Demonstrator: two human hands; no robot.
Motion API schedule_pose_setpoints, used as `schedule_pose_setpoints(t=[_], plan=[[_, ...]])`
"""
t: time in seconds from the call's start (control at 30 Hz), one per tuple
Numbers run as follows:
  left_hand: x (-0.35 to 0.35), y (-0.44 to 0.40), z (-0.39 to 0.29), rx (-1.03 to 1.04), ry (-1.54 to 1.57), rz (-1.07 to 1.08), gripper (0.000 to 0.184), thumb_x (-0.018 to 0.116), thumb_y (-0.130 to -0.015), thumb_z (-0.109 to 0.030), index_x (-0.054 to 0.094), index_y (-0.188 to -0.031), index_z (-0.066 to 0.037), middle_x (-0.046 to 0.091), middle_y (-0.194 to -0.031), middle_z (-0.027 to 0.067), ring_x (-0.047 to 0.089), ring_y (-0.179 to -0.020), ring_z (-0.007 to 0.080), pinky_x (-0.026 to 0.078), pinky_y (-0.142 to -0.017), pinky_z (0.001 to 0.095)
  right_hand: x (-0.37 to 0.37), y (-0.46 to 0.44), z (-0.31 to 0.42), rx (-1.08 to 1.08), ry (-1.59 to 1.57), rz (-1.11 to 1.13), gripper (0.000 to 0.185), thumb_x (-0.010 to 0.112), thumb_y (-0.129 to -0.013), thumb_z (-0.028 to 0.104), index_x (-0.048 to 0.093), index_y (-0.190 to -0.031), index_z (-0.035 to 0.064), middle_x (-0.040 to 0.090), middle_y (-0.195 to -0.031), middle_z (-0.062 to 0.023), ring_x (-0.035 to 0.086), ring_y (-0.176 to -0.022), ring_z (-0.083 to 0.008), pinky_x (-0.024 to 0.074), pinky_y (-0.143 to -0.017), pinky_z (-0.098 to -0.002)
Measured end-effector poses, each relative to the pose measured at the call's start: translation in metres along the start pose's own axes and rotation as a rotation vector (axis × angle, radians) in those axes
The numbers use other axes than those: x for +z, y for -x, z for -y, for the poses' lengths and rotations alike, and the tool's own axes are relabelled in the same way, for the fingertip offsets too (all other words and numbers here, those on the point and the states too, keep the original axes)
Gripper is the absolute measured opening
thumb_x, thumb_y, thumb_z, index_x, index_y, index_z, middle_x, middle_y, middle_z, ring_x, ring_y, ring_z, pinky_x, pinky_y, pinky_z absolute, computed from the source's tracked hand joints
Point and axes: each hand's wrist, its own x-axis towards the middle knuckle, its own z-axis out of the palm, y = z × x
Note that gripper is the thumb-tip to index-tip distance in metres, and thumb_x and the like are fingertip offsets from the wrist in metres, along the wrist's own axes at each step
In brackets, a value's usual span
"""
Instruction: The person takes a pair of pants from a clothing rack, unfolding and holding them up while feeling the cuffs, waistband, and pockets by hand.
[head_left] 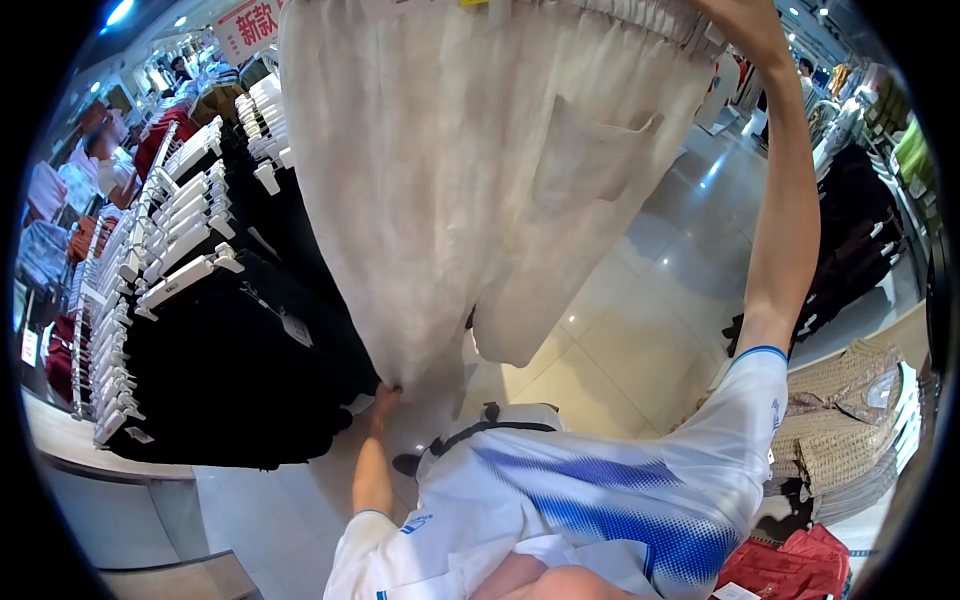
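Observation:
A pair of pale beige trousers [430, 170] hangs stretched out in front of me, with a gathered elastic waistband at the top and a patch pocket [590, 160] on one side. My right hand [738, 22] is raised high at the waistband's right end, closed at that corner; its fingers are partly cut off by the frame edge. Lower down, my left hand [387, 396] pinches the bottom of one trouser leg. The other leg hangs free. At the top edge a bit of yellow tag [475, 2] shows.
Black garments [240, 370] on white hangers [185, 240] crowd a rack to my left. A red-lettered sign [247, 30] stands behind. On the right are dark clothes [850, 240], a beige knit top [840, 430] and a red garment [790, 570]. Glossy floor tiles [620, 370] lie below.

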Motion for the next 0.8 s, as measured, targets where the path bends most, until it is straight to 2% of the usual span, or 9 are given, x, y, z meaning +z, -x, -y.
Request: schedule_pose_setpoints(t=[0.03, 0.1, 0.17, 0.27, 0.37, 0.47, 0.6, 0.67, 0.8], plan=[[-0.005, 0.0, 0.033, -0.024, -0.111, -0.064, 0.04, 0.056, -0.073, -0.004, 0.057, -0.112, 0.005, 0.066, -0.1, 0.0151, 0.062, -0.091, 0.0238, 0.048, -0.078, 0.034, 0.008, -0.009, -0.061, -0.036, 0.057, -0.006, 0.033, 0.077, -0.073, 0.028, 0.065, -0.08, -0.0019, 0.059, -0.066, -0.0011, 0.052, -0.062, -0.0069, 0.0414, -0.055, -0.025], [-0.012, 0.016, 0.061, -0.095, -0.269, -0.151, 0.036, 0.055, -0.073, -0.005, 0.059, -0.108, 0.005, 0.066, -0.098, 0.0186, 0.063, -0.088, 0.027, 0.049, -0.075, 0.0356, 0.008, -0.01, -0.063, -0.071, 0.113, -0.012, 0.033, 0.077, -0.074, 0.029, 0.065, -0.079, -0.0016, 0.058, -0.066, -0.0004, 0.051, -0.062, -0.0065, 0.0412, -0.055, -0.0247], [-0.011, 0.048, 0.019, -0.197, -0.362, -0.163, 0.034, 0.055, -0.075, -0.008, 0.06, -0.106, 0.004, 0.064, -0.099, 0.0218, 0.062, -0.092, 0.033, 0.048, -0.077, 0.0382, -0.005, -0.003, 0.03, 0.045, -0.014, -0.019, 0.033, 0.077, -0.073, 0.029, 0.064, -0.078, -0.0014, 0.058, -0.066, 0.0002, 0.051, -0.062, -0.0065, 0.0408, -0.054, -0.0245], [-0.014, 0.077, -0.004, -0.202, -0.447, -0.135, 0.03, 0.054, -0.078, -0.014, 0.06, -0.103, 0.003, 0.061, -0.098, 0.0275, 0.059, -0.094, 0.0421, 0.048, -0.079, 0.0425, -0.005, -0.003, 0.033, 0.055, -0.042, -0.012, 0.032, 0.077, -0.074, 0.028, 0.064, -0.077, -0.001, 0.057, -0.066, 0.0002, 0.051, -0.061, -0.0073, 0.0406, -0.054, -0.0242], [-0.016, 0.086, 0.031, -0.255, -0.52, -0.275, 0.029, 0.054, -0.08, -0.017, 0.062, -0.1, 0.003, 0.063, -0.092, 0.0264, 0.061, -0.09, 0.0413, 0.049, -0.077, 0.0438, 0.002, -0.005, 0.024, -0.071, -0.064, -0.032, 0.031, 0.076, -0.074, 0.028, 0.064, -0.077, -0.0008, 0.058, -0.066, -0.0003, 0.051, -0.061, -0.0078, 0.0407, -0.055, -0.0242], [-0.016, 0.091, 0.057, -0.339, -0.627, -0.493, 0.031, 0.053, -0.083, -0.021, 0.065, -0.096, 0.005, 0.065, -0.083, 0.0248, 0.063, -0.082, 0.04, 0.05, -0.075, 0.0457, 0.002, -0.004, 0.032, -0.041, -0.014, 0.008, 0.032, 0.076, -0.073, 0.029, 0.065, -0.078, -0.0011, 0.058, -0.066, -0.0017, 0.051, -0.062, -0.008, 0.0409, -0.055, -0.025], [-0.021, 0.099, 0.043, -0.318, -0.635, -0.505, 0.034, 0.05, -0.086, -0.025, 0.065, -0.097, 0.004, 0.062, -0.094, 0.027, 0.059, -0.097, 0.0403, 0.047, -0.083, 0.0472, 0.003, -0.005, 0.038, 0.015, -0.038, 0.038, 0.033, 0.076, -0.073, 0.03, 0.066, -0.079, -0.0011, 0.058, -0.066, -0.0036, 0.052, -0.061, -0.0091, 0.0413, -0.055, -0.0261], [-0.022, 0.099, 0.038, -0.433, -0.668, -0.495, 0.036, 0.048, -0.088, -0.026, 0.063, -0.1, 0.003, 0.059, -0.105, 0.0276, 0.053, -0.107, 0.0408, 0.043, -0.088, 0.0492, 0.005, -0.005, 0.037, -0.183, 0.091, -0.036, 0.033, 0.076, -0.072, 0.03, 0.066, -0.08, -0.0008, 0.06, -0.066, -0.0055, 0.053, -0.06, -0.0103, 0.0418, -0.055, -0.0266], [-0.047, 0.086, 0.102, -0.489, -0.874, -0.305, 0.039, 0.051, -0.083, -0.026, 0.059, -0.112, -0.001, 0.061, -0.109, 0.0245, 0.058, -0.101, 0.0405, 0.046, -0.086, 0.046, 0.012, 0.004, 0.05, -0.023, -0.057, 0.048, 0.036, 0.076, -0.072, 0.033, 0.066, -0.079, -0.001, 0.06, -0.064, -0.0092, 0.055, -0.057, -0.0145, 0.0426, -0.054, -0.0284]])
